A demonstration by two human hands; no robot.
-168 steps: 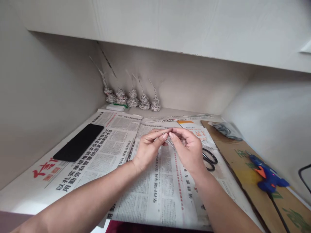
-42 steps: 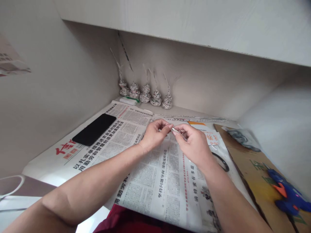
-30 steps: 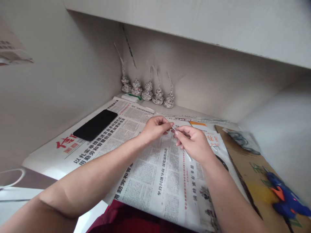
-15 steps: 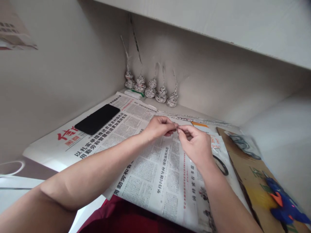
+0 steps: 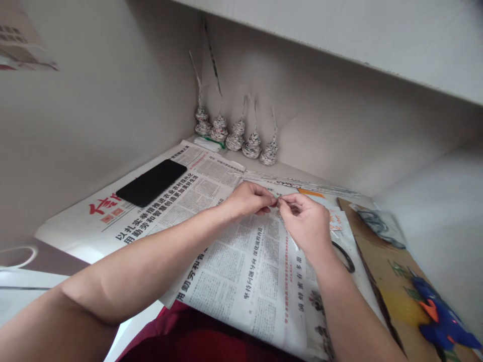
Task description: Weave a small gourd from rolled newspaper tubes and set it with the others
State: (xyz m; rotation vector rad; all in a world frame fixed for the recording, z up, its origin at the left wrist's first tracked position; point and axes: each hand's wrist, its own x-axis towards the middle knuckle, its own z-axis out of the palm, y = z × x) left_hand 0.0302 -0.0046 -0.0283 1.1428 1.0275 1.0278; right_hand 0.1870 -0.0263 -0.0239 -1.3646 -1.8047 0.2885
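Observation:
Over the spread newspaper [image 5: 234, 281], my left hand [image 5: 252, 197] and my right hand [image 5: 306, 219] meet with fingertips nearly touching. Both are closed in a pinch. Whatever lies between the fingers is too small and too covered to name. A short white sliver [image 5: 295, 246] shows below my right palm; whether it belongs to what I pinch, I cannot tell. Behind my hands, long thin rolled paper sticks [image 5: 317, 185] lie across the table.
Several gourd-shaped woven paper figures [image 5: 237, 134] stand along the back wall. A black phone-like slab [image 5: 151, 182] lies on the newspaper at left. Cardboard [image 5: 372, 251] on the right carries a clear plastic bag [image 5: 379, 225] and a blue-and-orange object [image 5: 439, 314]. A shelf [image 5: 339, 35] overhangs the back.
My hands stay together in a pinch, with the right one shifted slightly to the right. The white sliver below the right palm now shows. The view has tilted a little.

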